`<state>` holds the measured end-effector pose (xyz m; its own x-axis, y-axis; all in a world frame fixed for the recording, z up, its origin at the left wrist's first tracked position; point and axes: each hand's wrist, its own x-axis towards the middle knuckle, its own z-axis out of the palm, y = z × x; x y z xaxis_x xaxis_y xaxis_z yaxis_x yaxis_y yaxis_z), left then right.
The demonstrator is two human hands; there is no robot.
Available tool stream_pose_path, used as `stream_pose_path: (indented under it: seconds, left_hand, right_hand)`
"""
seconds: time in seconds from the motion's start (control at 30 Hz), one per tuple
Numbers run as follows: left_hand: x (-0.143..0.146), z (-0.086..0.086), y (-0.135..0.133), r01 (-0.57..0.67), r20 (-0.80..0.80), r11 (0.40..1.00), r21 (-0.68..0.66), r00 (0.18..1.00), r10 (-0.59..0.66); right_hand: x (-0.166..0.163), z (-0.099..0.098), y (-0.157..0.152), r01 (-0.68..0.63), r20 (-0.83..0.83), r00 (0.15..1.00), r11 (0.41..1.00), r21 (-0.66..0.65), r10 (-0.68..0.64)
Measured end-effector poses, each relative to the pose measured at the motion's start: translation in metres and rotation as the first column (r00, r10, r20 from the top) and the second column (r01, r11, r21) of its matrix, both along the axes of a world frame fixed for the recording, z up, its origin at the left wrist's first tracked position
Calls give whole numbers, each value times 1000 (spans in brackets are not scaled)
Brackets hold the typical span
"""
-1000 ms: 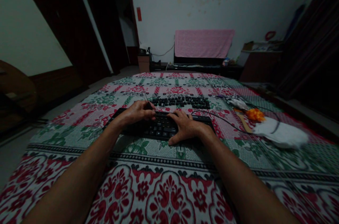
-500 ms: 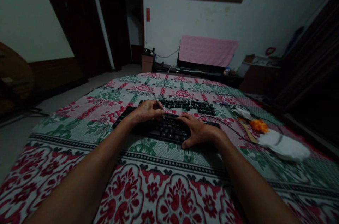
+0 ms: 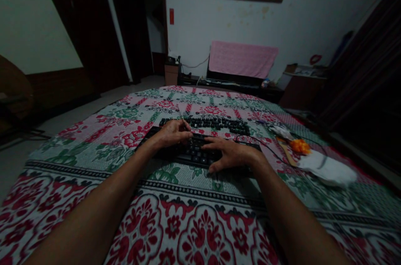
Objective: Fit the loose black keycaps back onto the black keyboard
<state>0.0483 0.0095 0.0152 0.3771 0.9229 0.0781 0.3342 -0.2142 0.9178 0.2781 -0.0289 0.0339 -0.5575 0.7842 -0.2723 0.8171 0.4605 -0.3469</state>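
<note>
A black keyboard (image 3: 200, 158) lies on the patterned bedspread before me, partly hidden by both hands. Several of its keys show between them. Over its left half, my left hand (image 3: 172, 133) is closed in a pinch on a thin stick-like tool (image 3: 181, 115) that sticks up past the fingers; its exact kind is unclear. With thumb and fingers spread, my right hand (image 3: 227, 154) rests on the keyboard's right half, the thumb at the near edge. Just beyond the keyboard, loose black keycaps (image 3: 216, 123) lie in rows.
To the right lie a white cloth or bag (image 3: 327, 169), an orange fluffy thing (image 3: 300, 146) and a dark cable (image 3: 269, 148). The flowered bedspread (image 3: 175, 173) spreads under everything. Against the far wall, a pink towel (image 3: 242, 59) covers a screen-like object.
My right hand has shifted slightly left over the keyboard, its fingers now stretched further. The left hand keeps its pinch on the thin tool. The whole view has moved a little.
</note>
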Motion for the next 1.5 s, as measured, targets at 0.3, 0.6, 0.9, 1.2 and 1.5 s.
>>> stream_pose_path:
  seconds: [0.3,0.6,0.9,1.2,1.5]
  left_hand:
    - [5,0,-3,6,-20,1000,-3,1000,-6]
    - [11,6,-10,-13,16,997,-70,1000,14]
    - [22,8,-17,78,14,994,-70,997,-77]
    - [30,14,-22,123,17,992,-25,992,-123]
    - [17,8,-13,110,-307,983,145,950,-61]
  right_hand:
    - [3,-2,4,-37,11,999,999,26,37]
    - [3,-4,4,-54,24,998,997,55,53]
    - [-7,-1,8,46,-314,947,947,317,59]
    - [-24,-18,10,129,-545,835,935,331,78]
    - [-6,-27,25,243,-535,844,907,343,-24]
